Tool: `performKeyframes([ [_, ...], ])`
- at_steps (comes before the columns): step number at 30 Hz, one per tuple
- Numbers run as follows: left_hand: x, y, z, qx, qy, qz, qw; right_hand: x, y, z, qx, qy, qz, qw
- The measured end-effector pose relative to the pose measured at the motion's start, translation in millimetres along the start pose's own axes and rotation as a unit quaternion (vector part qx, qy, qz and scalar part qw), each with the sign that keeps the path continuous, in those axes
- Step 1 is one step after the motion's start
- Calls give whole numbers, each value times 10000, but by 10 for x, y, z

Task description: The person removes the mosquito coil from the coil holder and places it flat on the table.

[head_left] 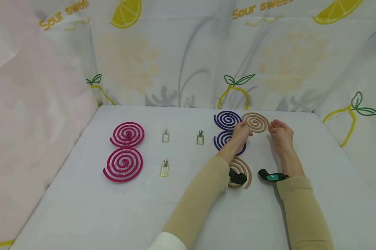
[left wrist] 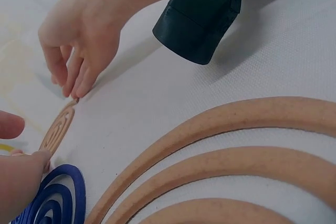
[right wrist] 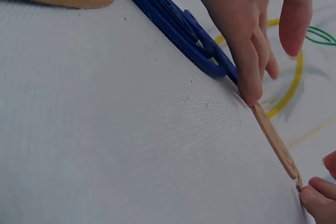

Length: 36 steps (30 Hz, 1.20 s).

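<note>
Two hands met on one tan mosquito coil (head_left: pixel 255 122), which lay at the far side of the bench (head_left: pixel 188 208), between them. The left hand (head_left: pixel 242 131) pinched its near-left rim with fingertips (left wrist: pixel 41 156); the right hand (head_left: pixel 281 133) pinched the outer tail end at the coil's right edge, fingertips (right wrist: pixel 310 195) closed narrowly on it. In the right wrist view the coil (right wrist: pixel 275 140) stood tilted off the cloth, raised on edge rather than lying flat.

Such a coil looked brittle, so the grip would do best kept light and spread along the rim, with any parting of the spiral arms eased slowly and evenly rather than twisted.

Just left of the left hand lay two dark blue coils (head_left: pixel 227 120), one touching the tan coil's edge; care was wanted not to drag them. Under the left forearm lay another tan coil (head_left: pixel 242 171). Well to the left sat three small metal stands (head_left: pixel 165 136) and two magenta coils (head_left: pixel 127 134).
</note>
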State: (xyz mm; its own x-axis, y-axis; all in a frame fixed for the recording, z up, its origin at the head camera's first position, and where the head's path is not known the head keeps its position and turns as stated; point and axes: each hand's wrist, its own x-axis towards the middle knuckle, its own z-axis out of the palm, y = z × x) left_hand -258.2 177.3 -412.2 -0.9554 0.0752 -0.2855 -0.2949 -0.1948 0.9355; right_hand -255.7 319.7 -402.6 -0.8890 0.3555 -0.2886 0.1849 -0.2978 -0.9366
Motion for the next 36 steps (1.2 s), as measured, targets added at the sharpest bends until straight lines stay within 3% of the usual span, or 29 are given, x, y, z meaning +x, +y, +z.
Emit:
performKeyframes([
  [5,-11,-1,14,-103,119,109,9998,-19,-20,1,13,-80,92,9999],
  [8,-88,19,29,-464,182,309,9983,-60,-72,-11,248,-94,61,9996],
  [12,-294,117,44,-884,86,632,9940,-186,-227,-22,945,-159,-124,9953],
  [16,-555,275,-52,-552,-259,994,9932,-333,-364,37,1582,-474,-430,9853],
  [23,-909,467,-485,-172,-722,1391,9875,-582,-433,273,1907,-1203,-779,9711],
  [31,-1109,545,-1112,236,-855,1644,9824,-812,-310,604,1252,-1749,-1055,9709],
  [36,-1175,543,-1490,556,-819,1622,9818,-945,-228,772,924,-2099,-1121,9669],
])
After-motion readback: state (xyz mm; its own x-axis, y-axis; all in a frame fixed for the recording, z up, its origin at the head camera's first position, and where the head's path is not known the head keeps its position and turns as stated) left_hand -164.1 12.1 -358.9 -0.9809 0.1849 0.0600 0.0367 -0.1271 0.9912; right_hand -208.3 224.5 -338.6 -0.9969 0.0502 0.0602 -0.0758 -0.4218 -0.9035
